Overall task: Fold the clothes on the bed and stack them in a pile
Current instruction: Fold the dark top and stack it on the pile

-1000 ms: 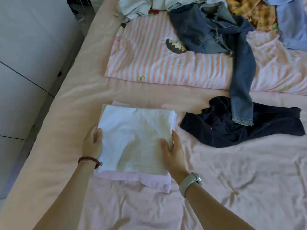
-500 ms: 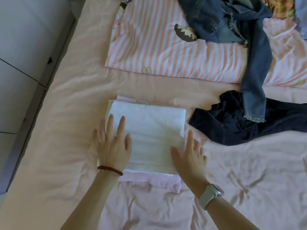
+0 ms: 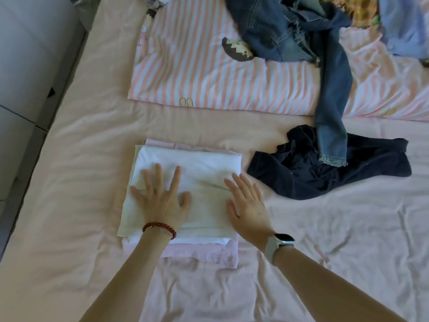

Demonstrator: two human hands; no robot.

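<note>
Two flat hands pressing a folded white garment atop a small pile on a bed.

The bed, under a pale pink sheet, fills the view; a pink-striped quilt lies across it at 12 o'clock. Blue jeans sprawl over the quilt at 1 o'clock, one leg trailing down onto a crumpled dark navy garment at 3 o'clock. The folded white garment lies at centre on a folded pink garment, whose edges show at 12 and 6 o'clock. The left hand, fingers spread and straight, rests flat on the white garment, gripping nothing. The right hand, fingers straight, lies over its 3 o'clock edge, gripping nothing. A red bead bracelet circles the left wrist; a watch the right.
</note>
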